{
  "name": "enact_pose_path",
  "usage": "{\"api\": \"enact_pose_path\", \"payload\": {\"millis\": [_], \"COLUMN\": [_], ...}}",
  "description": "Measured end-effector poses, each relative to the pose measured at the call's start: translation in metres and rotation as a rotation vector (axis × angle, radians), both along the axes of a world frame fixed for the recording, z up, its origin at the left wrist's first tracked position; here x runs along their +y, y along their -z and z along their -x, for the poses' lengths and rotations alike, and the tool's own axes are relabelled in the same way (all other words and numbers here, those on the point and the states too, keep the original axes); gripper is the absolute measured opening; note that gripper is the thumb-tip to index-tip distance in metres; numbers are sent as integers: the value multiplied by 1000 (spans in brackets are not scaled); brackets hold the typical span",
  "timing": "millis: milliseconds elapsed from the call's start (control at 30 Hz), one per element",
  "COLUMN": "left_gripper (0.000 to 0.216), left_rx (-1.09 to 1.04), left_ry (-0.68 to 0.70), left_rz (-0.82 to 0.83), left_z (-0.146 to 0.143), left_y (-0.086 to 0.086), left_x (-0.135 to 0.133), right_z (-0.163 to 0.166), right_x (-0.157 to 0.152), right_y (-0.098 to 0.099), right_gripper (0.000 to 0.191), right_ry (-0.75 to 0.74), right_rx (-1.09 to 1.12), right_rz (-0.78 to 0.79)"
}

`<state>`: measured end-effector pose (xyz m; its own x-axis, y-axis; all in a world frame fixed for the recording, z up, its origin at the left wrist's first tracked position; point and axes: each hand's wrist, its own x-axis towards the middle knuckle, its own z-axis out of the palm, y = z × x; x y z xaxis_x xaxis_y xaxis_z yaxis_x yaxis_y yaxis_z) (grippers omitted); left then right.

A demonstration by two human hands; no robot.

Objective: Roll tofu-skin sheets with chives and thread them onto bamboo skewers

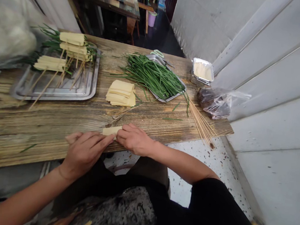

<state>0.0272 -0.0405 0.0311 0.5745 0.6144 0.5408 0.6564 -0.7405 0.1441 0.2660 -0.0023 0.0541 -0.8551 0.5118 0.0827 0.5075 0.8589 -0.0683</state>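
Observation:
Both my hands rest at the near edge of a wooden table. My left hand and my right hand press on a pale yellow tofu-skin roll lying between them, fingers curled over it. A stack of tofu-skin sheets lies just beyond. Behind that, a metal tray holds long green chives. A bundle of bamboo skewers lies to the right, reaching past the table corner.
A large steel tray at the left holds several finished skewered rolls. A small foil container and a plastic bag sit at the far right by the white wall. A blurred pale bag is at upper left.

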Motion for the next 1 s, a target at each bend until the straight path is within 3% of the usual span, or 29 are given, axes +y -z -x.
{"api": "enact_pose_path", "payload": {"millis": [133,300,633,800,1000], "left_gripper": [39,36,26,27,24], "left_rx": [51,73,53,48,22], "left_ry": [0,18,-25,-57,-36], "left_rz": [-72,-51,160,157,87], "left_z": [5,8,5,1,-1], "left_y": [8,10,0,-6,-6], "left_x": [-4,0,6,7,5], "right_z": [1,1,2,1,1], "right_x": [0,1,-2,-5,-3], "right_y": [-4,-4,6,4,3], "right_gripper": [31,30,33,30,30], "right_ry": [-30,-20,56,-13,20], "right_rx": [-23,-23,66,77,63], "right_rz": [0,-8,-106,-140,-112]}}
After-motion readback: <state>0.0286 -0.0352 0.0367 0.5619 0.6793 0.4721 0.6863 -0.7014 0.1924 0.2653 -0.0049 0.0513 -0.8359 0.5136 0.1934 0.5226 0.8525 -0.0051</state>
